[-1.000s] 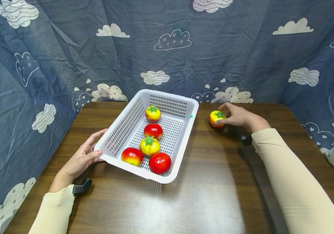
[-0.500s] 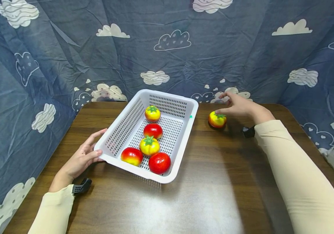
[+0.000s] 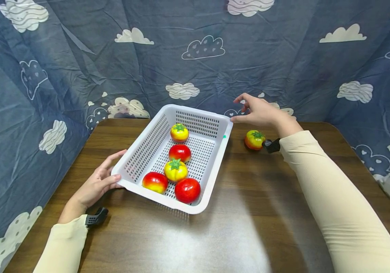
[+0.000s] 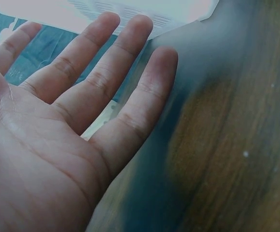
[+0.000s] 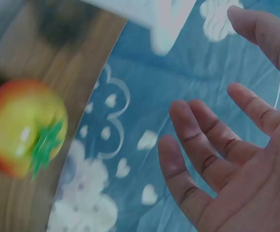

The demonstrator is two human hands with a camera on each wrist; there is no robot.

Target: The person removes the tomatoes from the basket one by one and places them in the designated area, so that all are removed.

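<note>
A white slotted plastic basket [image 3: 212, 182] stands on the table with several red and yellow tomato-like fruits [image 3: 176, 170] in it. My left hand [image 3: 94, 189] is at its near left corner, thumb on the rim. In the left wrist view that hand's fingers [image 4: 99, 79] are straight, reaching the basket's outer side. My right hand [image 3: 257, 110] is by the far right corner, its thumb tip near the rim and its fingers spread with nothing between them. One more tomato-like fruit [image 3: 254, 140], yellow-orange with a green leafy top, sits on the table below my right wrist.
The brown wooden table [image 3: 147, 242] extends around the basket. A dark blue curtain [image 3: 266, 60] with white clouds hangs right behind its far edge. Dark wrist cameras [image 3: 96, 217] are worn on both wrists.
My right hand has let go of the fruit on the table, risen, and moved left to the basket's far right corner. My left hand and the basket stay in place.
</note>
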